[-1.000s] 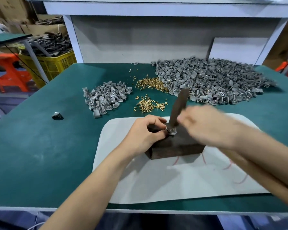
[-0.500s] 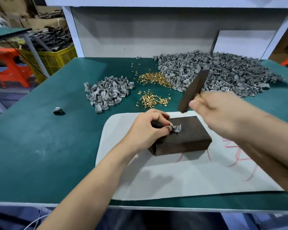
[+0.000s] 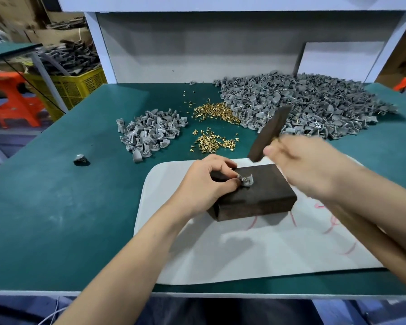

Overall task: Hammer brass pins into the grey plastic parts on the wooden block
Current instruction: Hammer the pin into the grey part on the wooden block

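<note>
Fingers (image 3: 221,163) of our left hand (image 3: 204,184) pinch the small grey plastic part (image 3: 247,180) atop the dark wooden block (image 3: 265,199), frame centre | our blurred right hand (image 3: 309,170) grips a dark hammer (image 3: 268,134), head poised above the block

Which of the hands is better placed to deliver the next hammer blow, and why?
Right hand: it grips the hammer raised above the wooden block, while the left hand pinches the grey part on it.

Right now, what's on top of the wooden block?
One grey part, pinched by the left hand. That hand covers the left end of the block, so anything there is hidden.
</note>
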Demonstrator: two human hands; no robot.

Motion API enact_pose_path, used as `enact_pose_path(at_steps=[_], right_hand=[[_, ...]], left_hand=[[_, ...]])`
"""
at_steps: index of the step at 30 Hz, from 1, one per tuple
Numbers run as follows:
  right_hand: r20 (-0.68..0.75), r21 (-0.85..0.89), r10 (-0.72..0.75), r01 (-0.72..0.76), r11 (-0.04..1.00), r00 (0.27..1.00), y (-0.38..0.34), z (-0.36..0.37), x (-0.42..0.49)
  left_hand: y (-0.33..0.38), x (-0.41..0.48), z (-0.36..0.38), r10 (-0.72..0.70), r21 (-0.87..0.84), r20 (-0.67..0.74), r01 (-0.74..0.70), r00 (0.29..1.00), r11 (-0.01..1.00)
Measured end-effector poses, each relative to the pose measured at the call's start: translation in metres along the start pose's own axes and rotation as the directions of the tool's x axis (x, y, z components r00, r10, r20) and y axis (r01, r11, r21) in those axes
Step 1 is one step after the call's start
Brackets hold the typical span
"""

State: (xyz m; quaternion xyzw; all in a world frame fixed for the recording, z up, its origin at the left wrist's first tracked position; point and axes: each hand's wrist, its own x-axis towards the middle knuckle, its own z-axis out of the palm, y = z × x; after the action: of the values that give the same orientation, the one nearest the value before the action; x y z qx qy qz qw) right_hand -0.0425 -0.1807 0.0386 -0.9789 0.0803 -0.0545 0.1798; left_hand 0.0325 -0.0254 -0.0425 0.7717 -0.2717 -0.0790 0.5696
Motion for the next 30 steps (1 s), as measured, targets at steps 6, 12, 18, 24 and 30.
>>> enact_pose_path(at_steps=[6,12,18,24,30], right_hand=[[0.023,0.459,0.215,-0.201,0.865,0.976,0.043,0.013,0.035],[-0.013,0.094,0.380,-0.377,0.921,0.925,0.081,0.043,0.044],[-0.246,-0.066,-0.170,0.159,0.985,0.954,0.043,0.016,0.029],[-0.052,-0.032,-0.364,0.363,0.931,0.930,0.010,0.029,0.007],[-0.034,-0.042,-0.339,0.338,0.940,0.940,0.010,0.033,0.007]], left_hand=[[0.001,-0.001,0.002,0.020,0.025,-0.003,-0.020,1.000,1.000],[0.000,-0.001,0.003,0.041,0.043,-0.010,-0.040,0.999,0.998],[-0.001,0.000,0.004,0.048,0.044,-0.014,-0.048,0.999,0.998],[-0.001,0.001,0.005,0.079,0.044,-0.013,-0.079,0.997,0.996],[-0.002,0.002,0.004,0.096,0.037,-0.025,-0.095,0.995,0.995]])
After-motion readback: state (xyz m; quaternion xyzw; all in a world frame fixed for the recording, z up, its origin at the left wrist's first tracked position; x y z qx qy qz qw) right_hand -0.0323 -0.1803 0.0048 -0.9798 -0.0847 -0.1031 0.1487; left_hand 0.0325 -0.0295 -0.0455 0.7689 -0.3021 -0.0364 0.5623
